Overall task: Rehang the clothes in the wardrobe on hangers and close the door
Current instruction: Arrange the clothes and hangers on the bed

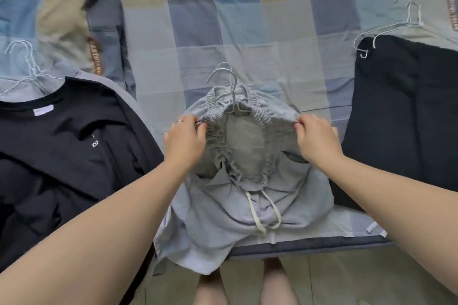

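Note:
Light grey drawstring shorts (247,205) lie on the bed in front of me, waistband stretched open. A grey wire hanger (231,86) sits inside the waistband, its hook sticking out toward the far side. My left hand (184,140) pinches the left end of the waistband together with the hanger's end. On the opposite end of the waistband, my right hand (316,138) pinches the fabric. A black T-shirt (74,141) on a wire hanger (27,67) lies at left. A dark garment (401,111) with a wire hanger (396,25) lies at right.
Everything rests on a bed with a blue, grey and tan checked cover (223,20). The bed's front edge (309,247) runs just below the shorts, with pale floor (347,285) and my legs beneath it. No wardrobe is in view.

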Available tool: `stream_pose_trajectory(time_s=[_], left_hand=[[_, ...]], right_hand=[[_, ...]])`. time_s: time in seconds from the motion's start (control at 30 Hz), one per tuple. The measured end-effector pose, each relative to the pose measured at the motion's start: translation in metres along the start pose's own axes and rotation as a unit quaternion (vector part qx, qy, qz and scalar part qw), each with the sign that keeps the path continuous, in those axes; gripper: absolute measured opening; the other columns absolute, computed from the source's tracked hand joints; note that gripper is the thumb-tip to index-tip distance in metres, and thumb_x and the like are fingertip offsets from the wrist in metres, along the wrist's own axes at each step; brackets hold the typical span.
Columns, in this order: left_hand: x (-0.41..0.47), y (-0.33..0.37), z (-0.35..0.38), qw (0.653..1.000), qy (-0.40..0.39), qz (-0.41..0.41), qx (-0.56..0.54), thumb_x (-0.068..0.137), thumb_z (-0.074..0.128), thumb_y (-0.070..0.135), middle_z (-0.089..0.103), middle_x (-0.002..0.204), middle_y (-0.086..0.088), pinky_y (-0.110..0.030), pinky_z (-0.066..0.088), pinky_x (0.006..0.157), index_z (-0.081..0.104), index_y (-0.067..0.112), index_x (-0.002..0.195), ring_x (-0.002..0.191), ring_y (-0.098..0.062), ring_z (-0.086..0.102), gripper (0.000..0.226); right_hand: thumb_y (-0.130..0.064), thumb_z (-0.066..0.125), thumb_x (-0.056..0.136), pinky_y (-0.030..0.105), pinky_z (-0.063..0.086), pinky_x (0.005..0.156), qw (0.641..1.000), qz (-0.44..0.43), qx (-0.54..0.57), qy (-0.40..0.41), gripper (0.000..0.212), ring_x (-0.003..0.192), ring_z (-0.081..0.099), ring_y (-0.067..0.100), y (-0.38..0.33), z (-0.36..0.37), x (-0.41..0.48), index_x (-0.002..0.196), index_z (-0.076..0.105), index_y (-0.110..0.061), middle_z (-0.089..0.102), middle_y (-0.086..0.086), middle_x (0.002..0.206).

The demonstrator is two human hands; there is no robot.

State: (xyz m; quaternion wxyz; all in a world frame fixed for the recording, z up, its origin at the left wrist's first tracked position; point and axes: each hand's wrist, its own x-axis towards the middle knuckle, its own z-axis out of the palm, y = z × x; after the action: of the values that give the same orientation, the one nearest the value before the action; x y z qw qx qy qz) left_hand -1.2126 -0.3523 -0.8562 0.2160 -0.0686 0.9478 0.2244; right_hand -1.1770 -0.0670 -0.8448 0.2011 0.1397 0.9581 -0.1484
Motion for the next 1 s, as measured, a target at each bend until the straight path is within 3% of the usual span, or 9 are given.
stream_pose_trajectory(time_s=[0.1,0.2,0.33,0.43,0.57,0.7,1.0], left_hand=[[0.038,-0.007,0.016,1.000,-0.005,-0.008,0.011,0.102,0.045,0.036,0.059,0.111,-0.010,-0.050,0.042,0.092,0.051,0.017,0.099,0.107,-0.034,0.053,0.020],[0.056,-0.012,0.030,0.999,-0.024,-0.029,-0.014,0.101,0.047,0.037,0.059,0.121,-0.012,-0.051,0.044,0.096,0.053,0.015,0.118,0.112,-0.034,0.054,0.029],[0.042,-0.019,0.039,0.999,-0.031,-0.022,-0.011,0.099,0.050,0.043,0.054,0.137,-0.008,-0.048,0.038,0.105,0.047,0.021,0.138,0.127,-0.032,0.046,0.044],[0.014,-0.022,0.038,0.999,-0.047,0.012,-0.001,0.098,0.049,0.046,0.044,0.151,-0.002,-0.046,0.028,0.116,0.040,0.027,0.146,0.140,-0.028,0.033,0.053],[-0.039,-0.020,0.022,0.992,-0.099,0.054,0.064,0.099,0.041,0.056,0.015,0.166,-0.003,-0.043,0.012,0.122,0.020,0.031,0.156,0.153,-0.025,0.007,0.065],[-0.096,-0.012,-0.009,0.983,-0.121,0.088,0.104,0.098,0.029,0.065,-0.002,0.168,0.003,-0.047,0.009,0.123,0.006,0.039,0.158,0.153,-0.023,-0.006,0.070],[-0.200,0.015,-0.089,0.967,-0.145,0.165,0.130,0.092,0.019,0.075,-0.012,0.167,0.008,-0.053,-0.003,0.121,-0.004,0.046,0.155,0.152,-0.021,-0.015,0.073]], right_hand=[[-0.025,0.040,0.103,0.048,0.038,0.092,1.000,0.016,0.009,0.007,0.024,0.110,0.052,0.037,-0.006,0.020,0.038,0.114,0.059,-0.016,0.061,0.012,0.116],[-0.027,0.038,0.104,0.045,0.033,0.096,0.998,0.043,0.042,0.014,0.028,0.119,0.049,0.035,-0.010,0.033,0.063,0.123,0.057,-0.019,0.061,0.009,0.125],[-0.040,0.035,0.103,0.049,0.024,0.109,0.997,0.057,0.049,-0.024,0.045,0.137,0.037,0.028,-0.013,0.042,0.057,0.146,0.039,-0.025,0.047,0.004,0.147],[-0.046,0.031,0.103,0.053,0.010,0.116,0.997,0.048,0.040,-0.052,0.056,0.149,0.015,0.021,-0.013,0.042,0.027,0.155,0.020,-0.030,0.022,-0.004,0.162],[-0.055,0.023,0.101,0.055,0.000,0.118,0.994,0.053,0.009,-0.099,0.062,0.152,-0.001,0.020,-0.019,0.026,-0.028,0.157,0.005,-0.034,0.003,-0.008,0.166],[-0.057,0.020,0.100,0.055,-0.003,0.118,0.992,0.047,-0.013,-0.119,0.065,0.151,-0.009,0.019,-0.037,-0.003,-0.093,0.157,-0.003,-0.035,-0.006,-0.009,0.165],[-0.058,0.021,0.100,0.060,-0.002,0.116,0.988,0.128,0.001,-0.091,0.066,0.152,-0.008,0.023,-0.089,-0.079,-0.219,0.157,-0.003,-0.034,-0.005,-0.007,0.166]])
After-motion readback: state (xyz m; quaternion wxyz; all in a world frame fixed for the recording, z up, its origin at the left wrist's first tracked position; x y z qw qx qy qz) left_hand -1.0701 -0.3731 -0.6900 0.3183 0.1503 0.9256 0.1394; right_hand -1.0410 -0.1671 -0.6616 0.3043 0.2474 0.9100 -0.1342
